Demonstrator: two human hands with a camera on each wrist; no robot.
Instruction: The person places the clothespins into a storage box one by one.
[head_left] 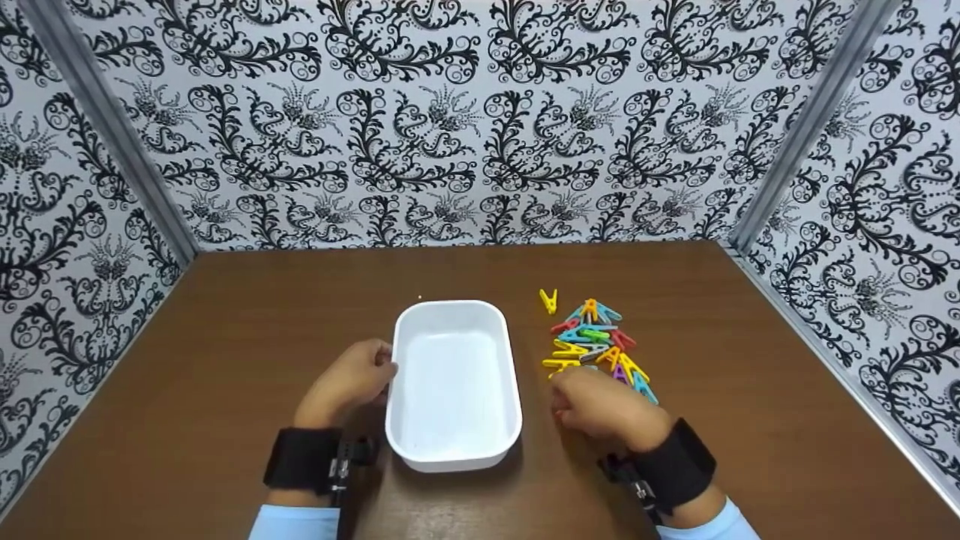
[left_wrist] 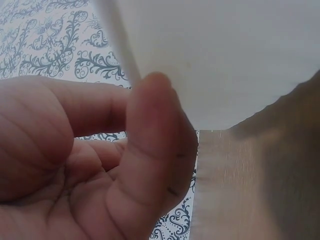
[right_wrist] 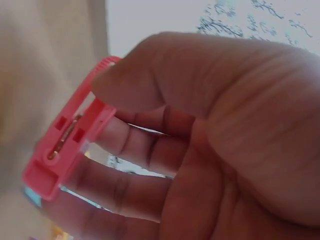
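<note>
A white rectangular plastic tub (head_left: 454, 390) sits on the table in front of the person. At its left side, the left hand (head_left: 356, 375) pinches the rim, with a fingertip against the wall (left_wrist: 215, 65) in the left wrist view. To the tub's right, the right hand (head_left: 600, 405) is low over the table at the near end of a pile of colourful clothespins (head_left: 595, 337). In the right wrist view, a pinkish-red clothespin (right_wrist: 70, 150) is gripped between thumb and fingers, its metal spring showing. The head view hides this clothespin behind the hand.
Apart from the pile, a yellow clothespin (head_left: 549, 301) lies farther back on the brown table (head_left: 300, 300). Patterned white-and-black panels (head_left: 450, 135) with grey metal posts (head_left: 817, 112) stand around the back and sides. Both wrists wear black straps (head_left: 304, 459).
</note>
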